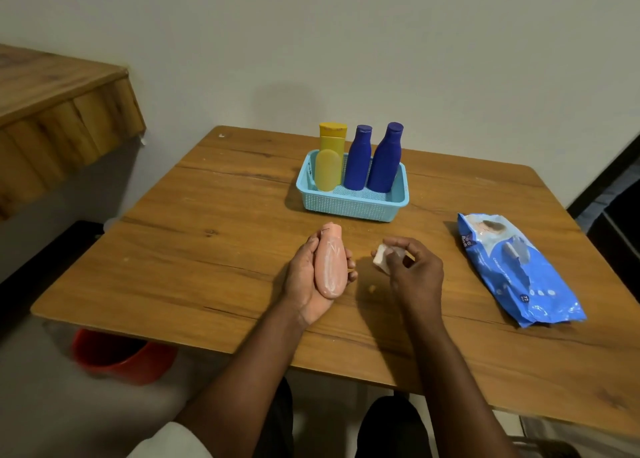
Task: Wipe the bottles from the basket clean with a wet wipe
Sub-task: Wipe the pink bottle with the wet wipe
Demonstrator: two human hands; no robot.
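Observation:
My left hand (304, 277) lies palm up over the wooden table (214, 250) and holds a pink bottle (331, 262) lengthwise, fingers curled round its far side. To its right, my right hand (414, 274) pinches a small folded white wet wipe (381, 257), a short gap from the bottle. Behind them stands a light blue basket (349, 204) with a yellow bottle (330, 158) and two dark blue bottles (359, 160) (386, 160) upright in it.
A blue pack of wet wipes (516, 267) lies flat on the table's right side. A red bucket (121, 357) stands on the floor under the table's left front edge. A wooden shelf (59, 111) juts out at the left.

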